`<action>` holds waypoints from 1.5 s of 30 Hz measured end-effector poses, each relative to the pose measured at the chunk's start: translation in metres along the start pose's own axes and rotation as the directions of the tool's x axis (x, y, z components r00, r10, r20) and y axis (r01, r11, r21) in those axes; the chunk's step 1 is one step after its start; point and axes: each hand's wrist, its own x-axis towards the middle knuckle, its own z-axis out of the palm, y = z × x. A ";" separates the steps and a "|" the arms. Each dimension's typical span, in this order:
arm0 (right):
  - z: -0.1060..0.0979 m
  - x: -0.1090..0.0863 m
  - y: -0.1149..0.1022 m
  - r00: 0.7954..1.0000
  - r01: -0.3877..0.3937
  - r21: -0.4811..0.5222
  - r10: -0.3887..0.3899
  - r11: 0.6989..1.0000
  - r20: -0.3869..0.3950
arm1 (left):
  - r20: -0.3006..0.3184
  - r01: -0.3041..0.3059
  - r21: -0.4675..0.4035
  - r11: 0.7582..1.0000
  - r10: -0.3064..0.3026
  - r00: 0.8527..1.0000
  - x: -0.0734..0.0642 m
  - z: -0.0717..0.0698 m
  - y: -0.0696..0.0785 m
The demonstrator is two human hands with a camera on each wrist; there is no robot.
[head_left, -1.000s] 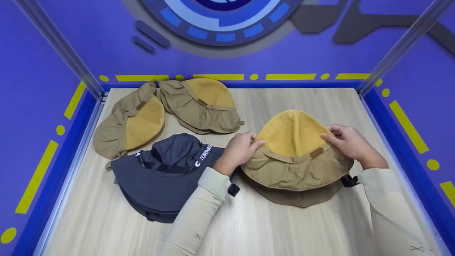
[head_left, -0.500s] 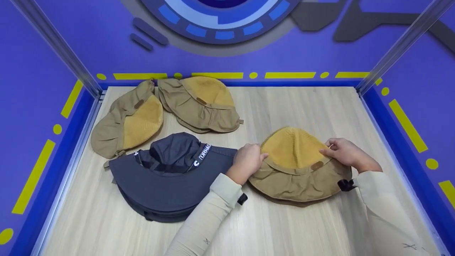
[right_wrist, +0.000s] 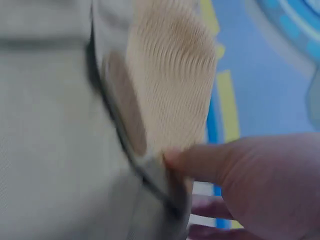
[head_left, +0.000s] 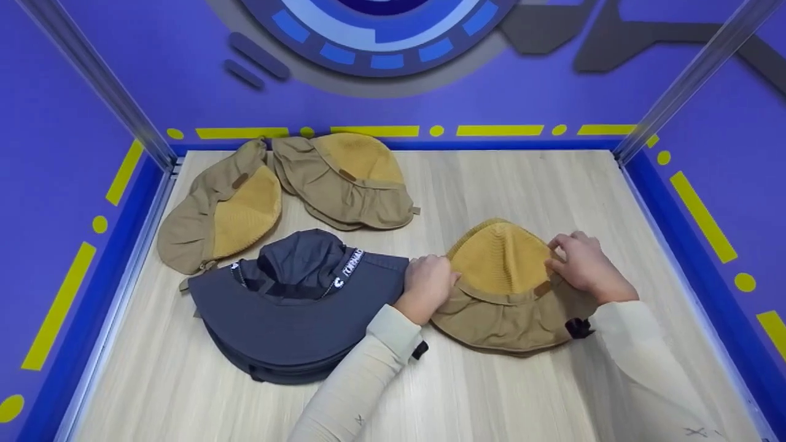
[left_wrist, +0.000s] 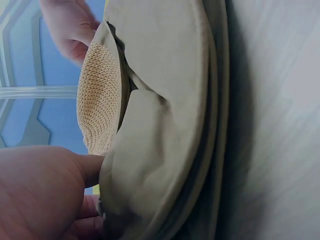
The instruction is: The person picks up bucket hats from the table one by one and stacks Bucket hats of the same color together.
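- ok so the yellow-and-khaki hat (head_left: pixel 509 298) is on the right half of the table (head_left: pixel 479 393), crown pointing away from the person, brim toward them
- big change: a second ago the lower brim layer stuck out well below the top one, now the hat's come nearer the person and those edges sit almost flush, so I'd guess the flattening is mostly sorted
- left hand (head_left: pixel 428 282) has the hat's left side pinched, thumb on the near face
- right hand (head_left: pixel 583 264) is pinching the other side, it's edged inward over the last half second and partly covers the brown patch (head_left: pixel 543 288), looks to me like a small tidy-up of that side
- can't tell if the brim's weight is fully on the table
- dark grey hat (head_left: pixel 295 325) just left of the left hand hasn't moved
- same for the left-hand tan hat (head_left: pixel 212 215) and the back tan hat (head_left: pixel 356 184), so all the work's on this one
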 end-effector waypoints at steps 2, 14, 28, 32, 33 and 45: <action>0.003 -0.003 -0.016 0.993 0.034 0.018 -0.032 0.999 -0.114 | -0.015 -0.007 0.007 1.000 0.008 1.000 -0.002 0.000 -0.001; 0.077 -0.032 -0.078 1.000 0.007 -0.014 -0.007 1.000 0.017 | -0.080 -0.055 -0.014 0.998 0.053 0.995 -0.001 -0.019 -0.007; 0.098 -0.036 -0.065 0.999 -0.010 -0.098 0.014 0.995 0.036 | -0.149 0.101 -0.316 0.943 -0.154 0.977 0.044 -0.082 -0.099; 0.097 -0.034 -0.067 0.999 -0.010 -0.103 0.014 0.995 0.041 | -0.160 0.215 -0.374 0.902 -0.291 0.943 0.064 -0.100 -0.145; 0.097 -0.034 -0.067 0.999 -0.010 -0.100 0.015 0.995 0.042 | -0.150 0.247 -0.397 0.884 -0.328 0.933 0.068 -0.103 -0.155; 0.099 -0.031 -0.069 1.000 0.018 -0.084 -0.016 0.996 0.018 | 0.201 0.568 -0.594 0.570 -0.578 0.791 0.080 -0.109 -0.240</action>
